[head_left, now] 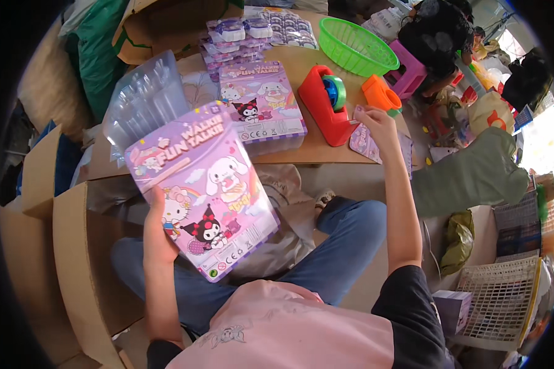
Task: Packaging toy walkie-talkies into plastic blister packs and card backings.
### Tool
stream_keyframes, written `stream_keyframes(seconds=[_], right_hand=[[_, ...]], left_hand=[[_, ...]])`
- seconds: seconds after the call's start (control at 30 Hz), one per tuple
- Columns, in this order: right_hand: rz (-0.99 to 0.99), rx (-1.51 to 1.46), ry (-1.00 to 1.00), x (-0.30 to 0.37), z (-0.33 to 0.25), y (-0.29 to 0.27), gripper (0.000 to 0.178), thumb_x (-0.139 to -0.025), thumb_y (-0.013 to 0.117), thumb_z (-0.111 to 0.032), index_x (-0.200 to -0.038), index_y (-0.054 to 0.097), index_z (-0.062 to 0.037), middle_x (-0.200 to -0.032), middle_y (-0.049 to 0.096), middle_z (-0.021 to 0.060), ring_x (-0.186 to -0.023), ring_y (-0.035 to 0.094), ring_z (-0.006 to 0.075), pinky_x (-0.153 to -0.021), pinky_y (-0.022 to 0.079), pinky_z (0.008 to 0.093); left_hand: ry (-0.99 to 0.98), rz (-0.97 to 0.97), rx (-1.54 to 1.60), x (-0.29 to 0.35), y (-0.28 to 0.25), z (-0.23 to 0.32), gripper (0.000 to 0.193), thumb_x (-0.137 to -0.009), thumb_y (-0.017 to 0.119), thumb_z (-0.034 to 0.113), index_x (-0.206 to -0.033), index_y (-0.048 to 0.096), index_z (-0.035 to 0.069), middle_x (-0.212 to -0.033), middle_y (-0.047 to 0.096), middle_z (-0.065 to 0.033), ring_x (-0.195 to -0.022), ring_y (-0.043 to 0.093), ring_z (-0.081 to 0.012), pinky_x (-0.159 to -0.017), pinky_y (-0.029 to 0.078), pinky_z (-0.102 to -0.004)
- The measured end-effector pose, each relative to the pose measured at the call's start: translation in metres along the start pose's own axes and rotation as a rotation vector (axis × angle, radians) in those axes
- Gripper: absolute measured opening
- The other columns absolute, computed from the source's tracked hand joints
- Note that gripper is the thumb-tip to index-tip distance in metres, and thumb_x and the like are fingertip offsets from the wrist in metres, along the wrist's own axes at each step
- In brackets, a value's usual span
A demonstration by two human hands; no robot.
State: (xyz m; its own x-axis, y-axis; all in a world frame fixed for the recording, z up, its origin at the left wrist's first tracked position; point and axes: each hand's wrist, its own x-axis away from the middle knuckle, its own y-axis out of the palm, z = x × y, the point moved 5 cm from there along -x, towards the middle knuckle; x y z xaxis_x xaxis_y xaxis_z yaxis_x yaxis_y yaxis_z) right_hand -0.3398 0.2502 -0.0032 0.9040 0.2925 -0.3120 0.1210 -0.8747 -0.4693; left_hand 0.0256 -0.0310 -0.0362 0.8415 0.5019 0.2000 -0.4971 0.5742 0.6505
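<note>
My left hand [160, 237] grips a flat purple package [212, 184] by its left edge, tilted over my lap. Cartoon animal figures cover its front. My right hand [377, 125] is at the front end of a red tape dispenser [322, 117], thumb and finger pinched together beside its cutting edge. Whatever lies between those fingertips is too small and clear to make out. In the dispenser sits a green-edged tape roll [334, 92] on a blue core. A stack of matching purple packages [264, 101] stands on the table, just beyond the held one.
Nested clear plastic trays [146, 98] lie at the table's left, near purple blister packs [234, 46]. Farther right are a green basket [357, 49] and an orange dispenser [380, 92]. An open carton [74, 264] stands at my left; a white plastic basket [498, 301] at my right.
</note>
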Motion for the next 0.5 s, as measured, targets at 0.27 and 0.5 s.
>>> stream_keyframes(seconds=[0.27,0.5], right_hand=[[-0.136,0.735,-0.088,0.024,0.026,-0.002,0.022,-0.076,0.064,-0.023,-0.085,0.068,-0.0036,-0.077,0.066,0.0143,-0.069,0.063,0.0216,-0.064,0.048,0.0333],[-0.527,-0.347,0.206,0.161,-0.119,0.073,0.037,-0.083,0.052,0.001,-0.120,0.052,-0.0020,-0.066,0.061,0.0067,-0.038,0.043,0.0058,-0.036,0.031,0.0180]], left_hand=[[0.056,0.086,0.096,-0.003,-0.004,0.002,0.057,-0.091,0.041,0.048,-0.127,0.042,0.003,-0.125,0.050,-0.0082,-0.113,0.049,-0.0210,-0.095,0.039,-0.0371],[0.077,-0.073,0.187,-0.006,0.019,-0.011,0.054,-0.093,0.039,0.046,-0.128,0.041,0.004,-0.123,0.051,-0.0080,-0.111,0.050,-0.0204,-0.094,0.039,-0.0355]])
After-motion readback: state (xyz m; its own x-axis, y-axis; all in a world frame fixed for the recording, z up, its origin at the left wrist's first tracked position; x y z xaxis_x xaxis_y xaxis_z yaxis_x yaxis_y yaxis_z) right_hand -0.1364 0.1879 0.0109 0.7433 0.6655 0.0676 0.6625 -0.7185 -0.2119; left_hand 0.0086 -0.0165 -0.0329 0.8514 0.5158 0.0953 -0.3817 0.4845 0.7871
